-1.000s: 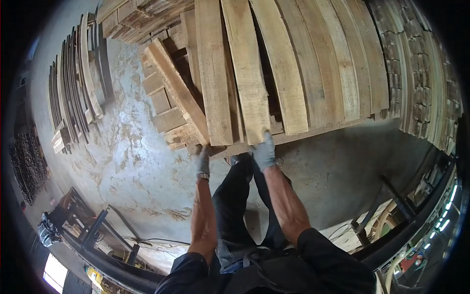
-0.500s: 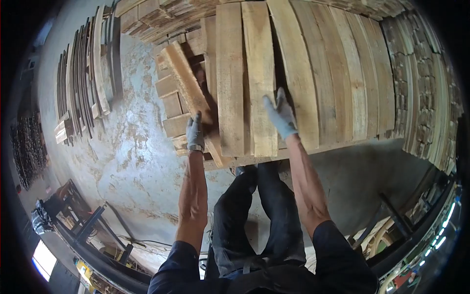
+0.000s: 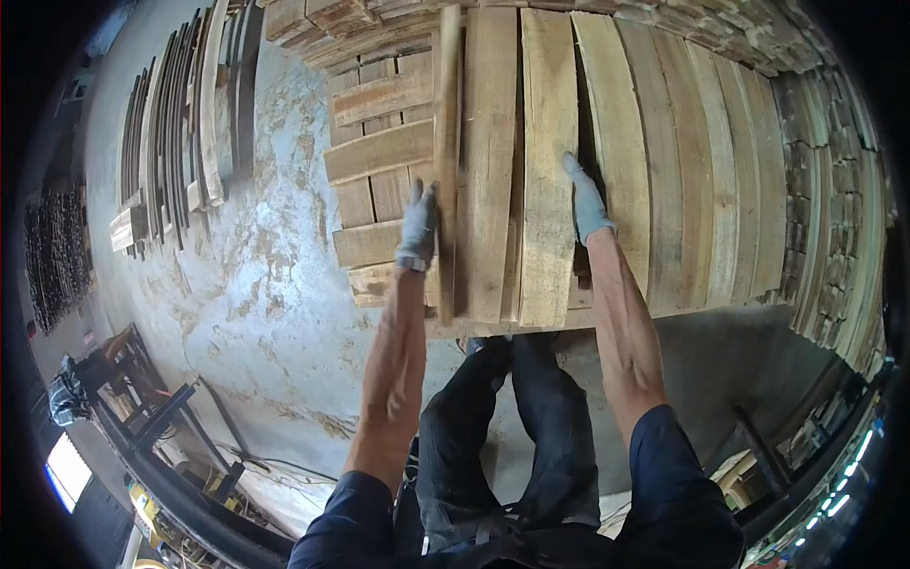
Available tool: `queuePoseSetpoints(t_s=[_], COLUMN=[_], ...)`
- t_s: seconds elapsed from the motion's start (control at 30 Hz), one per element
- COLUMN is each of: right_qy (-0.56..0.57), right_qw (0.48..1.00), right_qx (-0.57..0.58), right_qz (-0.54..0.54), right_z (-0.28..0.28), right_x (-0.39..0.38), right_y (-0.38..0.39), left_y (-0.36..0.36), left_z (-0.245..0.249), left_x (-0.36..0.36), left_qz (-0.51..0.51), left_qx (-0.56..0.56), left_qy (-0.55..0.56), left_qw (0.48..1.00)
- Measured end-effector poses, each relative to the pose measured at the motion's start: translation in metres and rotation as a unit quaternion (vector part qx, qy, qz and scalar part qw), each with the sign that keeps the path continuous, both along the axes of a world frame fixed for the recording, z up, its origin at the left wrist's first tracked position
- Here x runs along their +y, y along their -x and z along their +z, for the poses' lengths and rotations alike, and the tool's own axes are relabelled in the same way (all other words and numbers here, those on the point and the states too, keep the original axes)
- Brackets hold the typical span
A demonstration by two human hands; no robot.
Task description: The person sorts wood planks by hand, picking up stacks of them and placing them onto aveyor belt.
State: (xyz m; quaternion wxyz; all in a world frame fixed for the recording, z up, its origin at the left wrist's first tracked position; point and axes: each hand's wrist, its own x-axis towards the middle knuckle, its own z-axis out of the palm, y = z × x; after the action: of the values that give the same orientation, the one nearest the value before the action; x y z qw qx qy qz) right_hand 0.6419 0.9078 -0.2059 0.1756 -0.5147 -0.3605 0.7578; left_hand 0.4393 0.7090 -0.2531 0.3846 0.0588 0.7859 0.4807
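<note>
Long wooden planks lie side by side on a stack. My left hand (image 3: 417,226), gloved in grey, has its fingers apart and is against the left side of a narrow plank (image 3: 447,171) that stands near the left end of the row. My right hand (image 3: 590,201), also gloved, lies with fingers extended at the right edge of a pale plank (image 3: 550,171), over a dark gap. Between the two hands is a wide plank (image 3: 490,171). Right of the gap rests another plank (image 3: 616,123), slightly slanted.
Shorter crosswise boards (image 3: 379,152) show at the stack's left. More stacked wood (image 3: 834,190) stands at the right. Thin strips (image 3: 171,123) lie on the floor (image 3: 275,237) at the upper left. Dark metal frames (image 3: 171,474) stand at the lower left.
The narrow plank at the left has swung from a slant to nearly parallel with the others. The planks between my hands sit closer together. The whole view has shifted.
</note>
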Motion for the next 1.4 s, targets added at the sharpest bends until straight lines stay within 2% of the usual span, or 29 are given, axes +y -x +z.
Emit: queuePoseSetpoints(t_s=[0.03,0.07,0.13,0.17,0.2,0.23,0.27,0.3,0.37,0.47,0.5,0.57,0.6,0.63,0.67,0.7,0.73,0.77,0.83,0.9,0.93,1.0,1.03,1.07,1.13,1.2,1.3,1.4], right_qy=[0.005,-0.010,-0.039,-0.046,-0.048,-0.050,-0.035,-0.013,-0.021,0.086,0.059,0.007,0.040,0.047,0.050,0.052,0.028,0.035,0.070,-0.082,-0.042,0.035,0.080,0.126,0.155,0.167,0.179,0.190], right_qw=[1.000,1.000,0.999,0.998,0.997,0.996,0.997,1.000,0.995,0.970,0.973,0.975,0.964,0.965,0.966,0.967,0.977,0.972,0.956,0.976,0.971,0.950,0.935,0.918,0.917,0.935,0.960,0.971], right_qx=[0.002,-0.005,-0.018,-0.011,-0.006,-0.001,-0.024,-0.010,0.054,0.212,0.208,0.202,0.249,0.247,0.247,0.243,0.205,0.232,0.283,0.199,0.234,0.308,0.338,0.366,0.354,0.298,0.204,0.138], right_qz=[-0.011,-0.002,0.022,0.043,0.062,0.078,0.070,0.003,-0.081,-0.078,-0.083,-0.094,-0.087,-0.077,-0.063,-0.048,-0.053,-0.023,0.036,0.013,-0.009,-0.045,-0.066,-0.088,-0.097,-0.093,-0.072,-0.046], right_z=[0.004,0.008,0.012,0.007,-0.001,-0.010,0.009,-0.002,-0.016,-0.036,-0.042,-0.047,-0.045,-0.042,-0.038,-0.034,-0.014,-0.022,-0.030,-0.081,-0.094,-0.095,-0.082,-0.082,-0.071,-0.042,0.001,0.055], right_x=[0.001,0.000,0.001,0.004,0.004,0.003,-0.003,-0.010,-0.022,-0.014,-0.012,-0.013,-0.013,-0.016,-0.013,-0.012,-0.022,-0.027,-0.041,-0.058,-0.066,-0.078,-0.087,-0.096,-0.106,-0.120,-0.144,-0.168], right_y=[0.002,0.001,0.001,0.000,-0.005,-0.011,-0.005,0.002,0.013,-0.002,-0.006,-0.008,-0.007,-0.007,-0.006,-0.007,-0.006,-0.017,-0.042,-0.058,-0.065,-0.066,-0.066,-0.072,-0.081,-0.096,-0.124,-0.146], left_y=[-0.002,-0.005,-0.016,-0.010,-0.004,-0.004,-0.007,0.003,0.021,0.020,0.013,0.009,0.013,0.018,0.016,0.016,0.018,0.016,0.008,-0.026,-0.038,-0.040,-0.045,-0.050,-0.053,-0.062,-0.097,-0.126], left_z=[-0.022,-0.023,-0.024,-0.031,-0.017,-0.003,0.040,0.055,0.041,0.012,0.010,0.014,0.011,0.013,0.014,0.026,0.046,0.063,0.059,0.059,0.052,-0.051,-0.100,-0.055,0.037,0.052,0.143,0.205], left_x=[0.001,0.009,0.016,0.016,0.019,0.017,0.024,0.024,0.020,0.014,0.019,0.013,0.012,0.010,0.007,0.003,-0.003,-0.011,-0.048,-0.060,-0.070,-0.118,-0.136,-0.128,-0.108,-0.126,-0.117,-0.139], left_qz=[0.034,0.072,0.047,0.085,0.121,0.116,0.111,0.070,0.049,0.048,0.113,0.079,0.028,-0.023,-0.012,-0.014,-0.018,-0.021,0.035,0.107,0.134,0.015,-0.001,-0.011,-0.035,-0.050,0.020,0.060], left_qx=[-0.068,-0.132,-0.122,-0.173,-0.225,-0.236,-0.248,-0.282,-0.192,-0.183,-0.245,-0.226,-0.195,-0.161,-0.118,-0.158,-0.203,-0.252,-0.361,-0.412,-0.362,-0.171,-0.210,-0.231,-0.269,-0.259,-0.321,-0.324], left_qy=[-0.014,-0.024,-0.016,-0.087,-0.153,-0.168,-0.183,-0.185,-0.119,-0.185,-0.219,-0.179,-0.150,-0.121,-0.154,-0.148,-0.139,-0.123,-0.189,-0.356,-0.334,-0.241,-0.221,-0.234,-0.270,-0.204,-0.209,-0.202], left_qw=[0.997,0.988,0.991,0.977,0.955,0.950,0.945,0.939,0.973,0.964,0.938,0.954,0.969,0.979,0.981,0.976,0.969,0.960,0.913,0.832,0.860,0.955,0.953,0.944,0.924,0.943,0.923,0.922])
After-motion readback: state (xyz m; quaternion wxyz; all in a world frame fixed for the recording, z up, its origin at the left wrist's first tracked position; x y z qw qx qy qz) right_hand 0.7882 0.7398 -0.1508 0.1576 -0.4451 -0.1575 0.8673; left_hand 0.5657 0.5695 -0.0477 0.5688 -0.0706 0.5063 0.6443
